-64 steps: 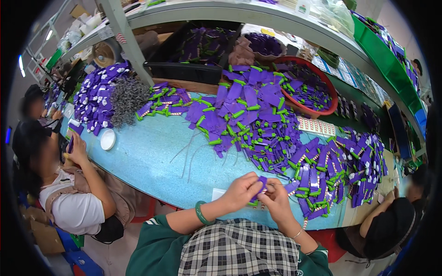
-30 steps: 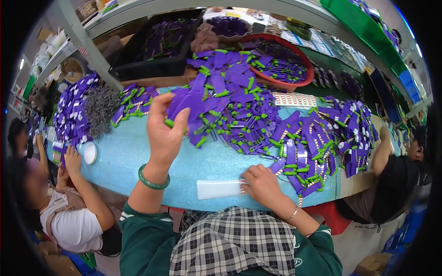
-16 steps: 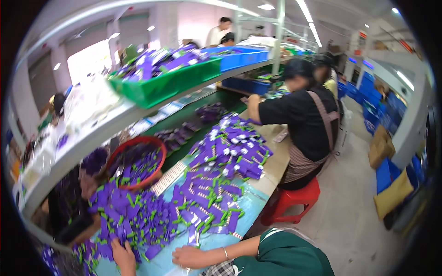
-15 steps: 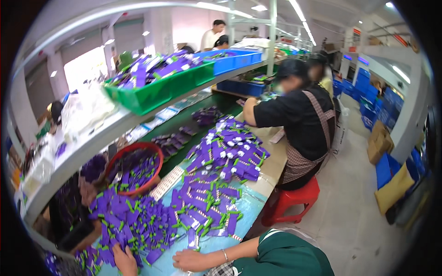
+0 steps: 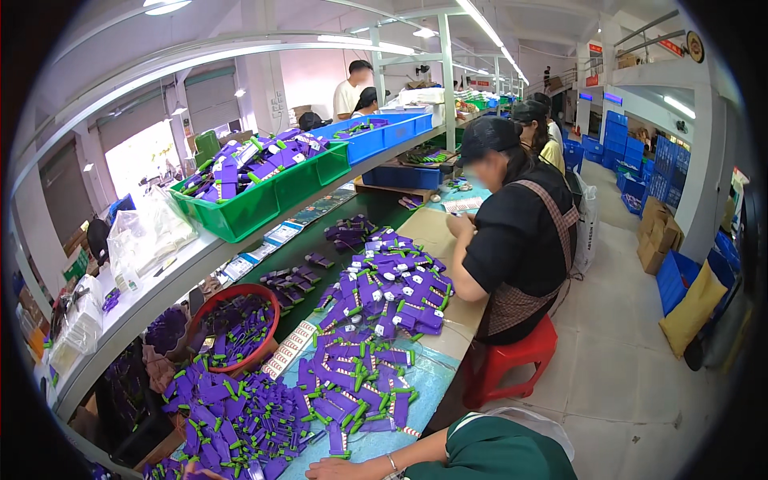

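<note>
At the lower edge lies my right hand (image 5: 344,470), palm down on the light blue tabletop (image 5: 436,368), its stretched fingers cut by the frame. A bracelet circles the wrist below a green sleeve (image 5: 496,444). Only a sliver of my left hand (image 5: 200,472) shows at the bottom, beside a heap of flat purple pieces with green ends (image 5: 240,424); its fingers are hidden. Just beyond my right hand, more purple pieces with striped edges (image 5: 352,384) are spread out. Further off is a pile of purple pieces with white parts (image 5: 392,280).
A red basket (image 5: 276,320) of purple pieces stands left, near a printed sheet (image 5: 290,350). Above runs a white shelf (image 5: 120,320) with green (image 5: 264,204) and blue bins (image 5: 400,134). A co-worker in black (image 5: 520,232) sits on a red stool (image 5: 520,360). Cartons (image 5: 658,232) stand at right.
The view has tilted up, so both hands sit lower in it, and my left hand is almost out of sight. The co-worker's hands have come up in front of their chest.
</note>
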Demonstrator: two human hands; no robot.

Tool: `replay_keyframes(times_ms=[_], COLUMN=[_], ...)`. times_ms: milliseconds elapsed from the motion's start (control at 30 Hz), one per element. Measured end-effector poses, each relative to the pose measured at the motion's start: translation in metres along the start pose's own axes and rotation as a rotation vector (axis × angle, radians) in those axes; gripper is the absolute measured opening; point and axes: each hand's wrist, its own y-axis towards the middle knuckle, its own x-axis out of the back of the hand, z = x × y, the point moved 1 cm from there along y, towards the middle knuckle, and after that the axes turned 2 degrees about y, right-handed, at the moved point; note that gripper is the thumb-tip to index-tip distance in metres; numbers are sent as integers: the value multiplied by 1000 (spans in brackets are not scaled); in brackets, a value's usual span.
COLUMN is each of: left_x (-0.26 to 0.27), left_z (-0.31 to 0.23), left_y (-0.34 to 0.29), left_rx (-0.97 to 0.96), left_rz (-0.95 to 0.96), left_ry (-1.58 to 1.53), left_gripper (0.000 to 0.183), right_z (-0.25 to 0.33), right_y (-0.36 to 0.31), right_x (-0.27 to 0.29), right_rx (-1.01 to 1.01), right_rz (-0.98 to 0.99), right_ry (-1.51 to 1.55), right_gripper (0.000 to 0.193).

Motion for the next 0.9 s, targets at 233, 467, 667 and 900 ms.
replay_keyframes(times_ms=[233,467,667,900], left_x=[-61,-69,-66,-76], left_z=[60,57,25,44], left_y=[-77,-90,-77,-57], left_rx=[285,445,329,519], left_rz=[379,355,418,79], left_ry=[-273,-311,-105,-506], left_gripper=[16,19,18,14], right_z=[5,-25,-23,-10], right_y=[1,7,38,44], right_x=[1,3,36,54], right_rx=[74,-130,-117,-278], right_rz=[-46,-92,-13,-330], right_ry=[100,592,530,759], right_gripper=[14,12,15,29])
